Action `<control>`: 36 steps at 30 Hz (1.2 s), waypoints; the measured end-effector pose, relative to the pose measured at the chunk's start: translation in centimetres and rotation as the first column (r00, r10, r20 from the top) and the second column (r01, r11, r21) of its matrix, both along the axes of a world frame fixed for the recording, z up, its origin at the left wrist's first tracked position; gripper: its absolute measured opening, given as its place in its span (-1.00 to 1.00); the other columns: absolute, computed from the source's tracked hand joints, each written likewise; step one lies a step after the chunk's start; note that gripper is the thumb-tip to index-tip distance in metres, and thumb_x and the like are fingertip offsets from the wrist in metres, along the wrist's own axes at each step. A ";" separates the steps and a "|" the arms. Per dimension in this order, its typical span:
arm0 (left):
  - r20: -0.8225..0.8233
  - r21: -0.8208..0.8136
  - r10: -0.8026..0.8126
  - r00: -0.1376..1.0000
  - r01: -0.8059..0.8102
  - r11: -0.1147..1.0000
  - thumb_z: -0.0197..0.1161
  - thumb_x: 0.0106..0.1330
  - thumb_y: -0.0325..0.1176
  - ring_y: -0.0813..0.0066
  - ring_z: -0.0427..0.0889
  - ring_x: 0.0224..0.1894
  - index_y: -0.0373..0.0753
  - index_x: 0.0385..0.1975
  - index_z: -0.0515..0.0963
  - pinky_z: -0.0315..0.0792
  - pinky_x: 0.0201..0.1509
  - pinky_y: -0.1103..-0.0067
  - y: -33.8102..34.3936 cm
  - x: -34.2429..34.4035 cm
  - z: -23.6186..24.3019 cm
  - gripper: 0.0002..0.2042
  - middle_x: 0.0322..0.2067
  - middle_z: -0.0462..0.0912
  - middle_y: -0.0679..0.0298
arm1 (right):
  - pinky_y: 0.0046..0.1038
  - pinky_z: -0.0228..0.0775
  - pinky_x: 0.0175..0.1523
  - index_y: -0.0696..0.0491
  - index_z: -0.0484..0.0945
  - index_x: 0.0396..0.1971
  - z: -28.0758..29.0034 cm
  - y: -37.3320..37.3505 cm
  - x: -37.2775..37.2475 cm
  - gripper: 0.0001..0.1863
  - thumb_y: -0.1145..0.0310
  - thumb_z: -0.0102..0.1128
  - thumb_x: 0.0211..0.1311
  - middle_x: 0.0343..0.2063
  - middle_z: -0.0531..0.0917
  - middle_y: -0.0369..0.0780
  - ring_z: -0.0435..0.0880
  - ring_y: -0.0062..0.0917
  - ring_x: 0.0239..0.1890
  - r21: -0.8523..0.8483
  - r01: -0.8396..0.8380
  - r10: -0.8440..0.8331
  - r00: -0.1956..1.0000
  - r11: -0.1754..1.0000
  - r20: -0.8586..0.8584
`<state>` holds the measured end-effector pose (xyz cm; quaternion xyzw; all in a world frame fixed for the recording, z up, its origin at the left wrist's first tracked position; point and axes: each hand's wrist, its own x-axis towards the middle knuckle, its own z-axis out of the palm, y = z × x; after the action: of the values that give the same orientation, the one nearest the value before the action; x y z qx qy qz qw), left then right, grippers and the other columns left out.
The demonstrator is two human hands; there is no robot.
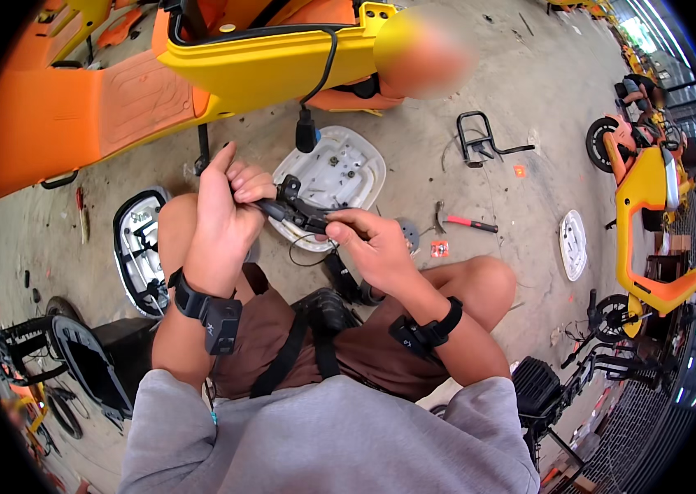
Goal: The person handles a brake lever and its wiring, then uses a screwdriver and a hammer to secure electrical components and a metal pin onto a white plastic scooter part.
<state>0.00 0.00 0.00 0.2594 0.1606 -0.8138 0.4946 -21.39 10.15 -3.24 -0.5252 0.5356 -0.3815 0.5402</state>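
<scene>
Above a white shell [371, 165], left hand [227, 198] and right hand [374, 247] gripped a black fitting [305, 219] — long axis slanting down-right.

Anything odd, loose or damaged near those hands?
A black connector hangs by its cable from the yellow bodywork, nothing visibly plugged into it. A hammer lies loose on the floor. The black part in the left hand and right hand shows no clear damage.
</scene>
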 end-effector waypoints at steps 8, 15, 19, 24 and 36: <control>-0.030 -0.042 -0.018 0.999 0.017 0.999 0.02 0.54 -0.19 0.62 0.03 -0.73 -0.09 -0.68 0.16 0.05 -0.70 0.68 0.4 -0.1 0.1 -0.55 -0.72 0.07 0.45 | -0.62 0.28 -0.50 0.10 0.66 0.01 3.0 0.6 0.2 -0.54 0.36 0.54 0.07 -0.30 0.72 -0.25 0.37 -0.78 -0.60 -0.311 0.012 -0.075 0.978 0.950 -0.192; 0.131 -0.116 0.010 0.991 0.006 0.993 0.03 0.54 -0.19 0.54 0.11 -0.64 -0.10 -0.64 0.17 0.15 -0.48 0.56 0.9 -1.8 0.1 -0.58 -0.70 0.07 0.42 | -0.62 0.22 -0.54 0.11 0.74 -0.14 1.5 -0.1 0.3 -0.64 0.43 0.57 0.00 -0.36 0.67 -0.29 0.39 -0.76 -0.64 -0.545 0.067 -0.257 0.924 0.836 -0.281; 0.258 -0.249 0.005 0.966 0.061 0.967 0.03 0.55 -0.18 0.53 0.13 -0.60 -0.11 -0.62 0.16 0.18 -0.40 0.53 1.4 -2.4 0.6 -0.58 -0.67 0.09 0.41 | -0.62 0.26 -0.53 0.12 0.75 -0.16 1.1 -0.1 0.2 -0.66 0.45 0.56 0.00 -0.34 0.67 -0.27 0.42 -0.74 -0.62 -0.551 0.058 -0.248 0.928 0.832 -0.277; 0.448 -0.350 0.046 0.893 0.128 0.928 0.03 0.56 -0.14 0.49 0.14 -0.56 -0.11 -0.59 0.13 0.29 -0.32 0.44 2.4 -3.7 1.6 -0.57 -0.62 0.10 0.39 | -0.60 0.37 -0.46 0.14 0.73 -0.17 1.3 -0.2 0.2 -0.68 0.47 0.54 0.01 -0.31 0.68 -0.25 0.56 -0.67 -0.53 -0.582 0.052 -0.261 0.923 0.812 -0.282; 0.556 -0.693 0.232 0.798 0.291 0.660 -0.12 0.61 -0.04 0.51 0.23 -0.53 -0.16 -0.57 0.13 0.44 -0.31 0.39 3.8 -4.9 2.1 -0.53 -0.62 0.14 0.38 | -0.35 0.45 0.03 0.14 0.68 -0.24 1.8 -0.4 -0.4 -0.68 0.41 0.52 -0.04 -0.21 0.70 -0.17 0.67 -0.30 -0.14 -0.692 0.059 -0.318 0.914 0.720 -0.252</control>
<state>-4.93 3.77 2.13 0.2788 -0.3596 -0.6873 0.5662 -21.80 9.74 -1.40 -0.6852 0.5014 -0.5013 0.1668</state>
